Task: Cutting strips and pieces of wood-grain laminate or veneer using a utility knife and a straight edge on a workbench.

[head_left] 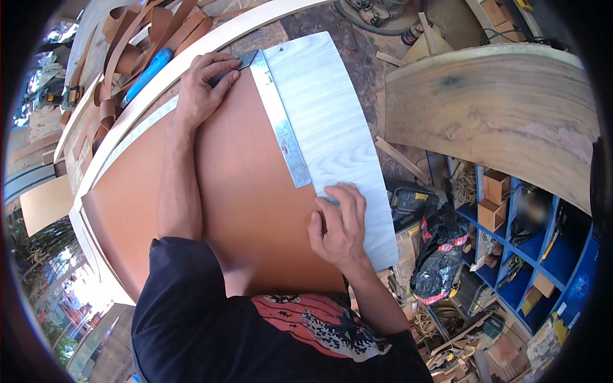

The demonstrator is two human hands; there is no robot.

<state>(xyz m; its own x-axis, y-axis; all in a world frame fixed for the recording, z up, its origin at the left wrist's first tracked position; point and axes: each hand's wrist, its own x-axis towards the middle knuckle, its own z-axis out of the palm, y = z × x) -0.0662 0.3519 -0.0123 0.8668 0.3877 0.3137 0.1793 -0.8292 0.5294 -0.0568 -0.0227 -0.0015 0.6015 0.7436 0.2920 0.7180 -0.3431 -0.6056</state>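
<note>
Metal set square [280,121] with a shiny, scuffed blade. Under it, a brown sheet [246,172], smooth and satiny with a soft sheen. Beside that, a pale grey panel [338,115] with a matt, streaky wood-grain face. Glossy blue plastic cutter [148,75]; smooth, satiny brown curled strips [193,32]. Grained, knotted wooden slab [485,105]. Crinkled, shiny black plastic bag [440,249]. Matt black cloth shirt [182,313].

At right, a blue shelf [581,281] is divided into square compartments, some holding small wooden boxes [491,215]. Wood scraps [504,351] lie scattered at lower right. Bright daylight [83,276] glares at lower left, near green plants [25,255].
</note>
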